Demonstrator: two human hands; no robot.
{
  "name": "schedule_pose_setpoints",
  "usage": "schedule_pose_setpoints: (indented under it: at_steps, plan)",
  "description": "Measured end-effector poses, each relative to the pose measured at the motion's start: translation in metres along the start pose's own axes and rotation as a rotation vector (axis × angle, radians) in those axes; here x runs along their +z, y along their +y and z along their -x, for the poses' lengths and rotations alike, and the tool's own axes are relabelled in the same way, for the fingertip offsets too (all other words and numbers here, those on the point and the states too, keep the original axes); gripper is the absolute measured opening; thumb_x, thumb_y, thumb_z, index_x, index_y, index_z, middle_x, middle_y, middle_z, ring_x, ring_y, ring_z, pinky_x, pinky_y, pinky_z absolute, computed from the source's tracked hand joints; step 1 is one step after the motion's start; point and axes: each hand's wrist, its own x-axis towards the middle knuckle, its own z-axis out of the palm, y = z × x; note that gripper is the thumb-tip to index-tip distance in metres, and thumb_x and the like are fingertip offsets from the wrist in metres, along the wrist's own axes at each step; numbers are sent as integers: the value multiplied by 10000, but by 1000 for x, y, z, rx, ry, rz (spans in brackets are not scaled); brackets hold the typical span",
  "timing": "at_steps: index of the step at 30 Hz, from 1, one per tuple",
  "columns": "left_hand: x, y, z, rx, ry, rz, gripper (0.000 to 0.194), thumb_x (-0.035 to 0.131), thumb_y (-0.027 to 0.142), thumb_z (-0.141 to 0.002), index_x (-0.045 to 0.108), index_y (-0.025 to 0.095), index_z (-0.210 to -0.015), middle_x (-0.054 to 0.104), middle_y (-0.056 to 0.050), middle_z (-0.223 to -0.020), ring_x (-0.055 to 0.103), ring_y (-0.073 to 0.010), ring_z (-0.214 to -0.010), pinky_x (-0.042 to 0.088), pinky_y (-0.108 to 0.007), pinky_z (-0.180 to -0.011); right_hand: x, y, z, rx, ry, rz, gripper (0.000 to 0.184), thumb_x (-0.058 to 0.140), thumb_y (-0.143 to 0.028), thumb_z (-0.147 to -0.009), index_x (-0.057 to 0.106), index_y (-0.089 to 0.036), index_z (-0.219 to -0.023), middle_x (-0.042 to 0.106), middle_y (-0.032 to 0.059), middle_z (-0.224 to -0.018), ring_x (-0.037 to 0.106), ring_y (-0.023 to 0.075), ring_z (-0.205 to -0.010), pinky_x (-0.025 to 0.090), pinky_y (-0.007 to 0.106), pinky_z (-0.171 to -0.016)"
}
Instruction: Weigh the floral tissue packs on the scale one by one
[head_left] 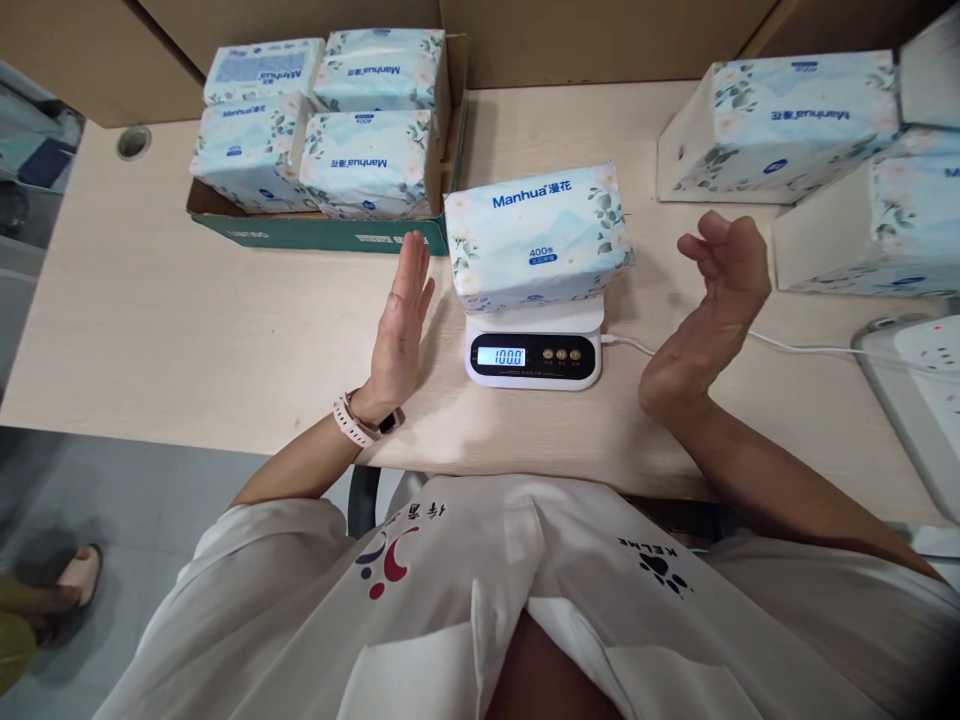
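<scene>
A blue-and-white tissue pack [538, 240] with flower print rests, slightly turned, on a white digital scale [534, 375]. The lit display reads about 100.0. To the left of the pack my left hand [401, 330] is held upright with its fingers stretched, apart from the pack; a pale watch band circles that wrist. My right hand [712, 310] is raised on the other side, fingers loosely bent and apart, with nothing in it. Neither hand touches the pack or the scale.
A green cardboard tray [315, 236] at the back left holds several tissue packs. More tissue packs [787, 130] stand at the right. A white cable [810, 347] runs from the scale toward a power strip [930, 350]. Another person's foot [81, 575] shows on the floor at left.
</scene>
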Motion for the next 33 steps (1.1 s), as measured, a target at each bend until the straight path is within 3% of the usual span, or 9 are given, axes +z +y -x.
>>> schedule_pose_setpoints:
  at_steps: [5,10,17,22,27,33]
  plan:
    - [-6,-6,0,35,-70,4,797,320,918,-994,377,521,-1683,188,151,-1876,22,-335,-1778,141,-558,-1463,2,13,0,-71,-1,-24,717,33,-661,-1072,296,-417,-1694,457,37,-1650,498,374,-1585,449,685,-1249]
    - [-7,-5,2,33,-70,8,762,335,892,-1012,399,519,-1674,206,149,-1872,39,-324,-1778,162,-553,-1460,1,13,0,-124,-9,-79,720,101,-643,-1079,328,-367,-1703,480,69,-1651,502,384,-1570,456,700,-1242]
    - [-5,-2,4,43,-87,23,705,312,839,-1051,418,521,-1672,223,159,-1865,47,-301,-1778,187,-540,-1457,-1,2,0,-63,-19,-83,693,155,-627,-1080,366,-395,-1698,493,59,-1654,492,416,-1577,441,725,-1238]
    - [-3,0,4,41,-105,24,707,291,839,-1055,427,518,-1670,223,155,-1865,42,-286,-1779,191,-529,-1459,-1,-4,2,64,-79,-5,736,28,-655,-1055,243,-430,-1721,406,54,-1696,383,472,-1649,465,727,-1177]
    - [-3,1,4,20,-92,5,745,317,877,-1028,443,504,-1661,241,142,-1864,42,-313,-1777,184,-560,-1457,-1,0,0,-21,-36,-46,679,128,-612,-1077,355,-411,-1684,486,67,-1646,481,428,-1583,452,722,-1226]
    - [-5,-4,4,49,-114,30,702,297,856,-1045,444,533,-1651,242,166,-1859,20,-301,-1779,164,-562,-1463,3,0,-2,-69,-48,-77,662,110,-570,-1088,291,-425,-1707,444,63,-1660,484,397,-1578,465,710,-1236]
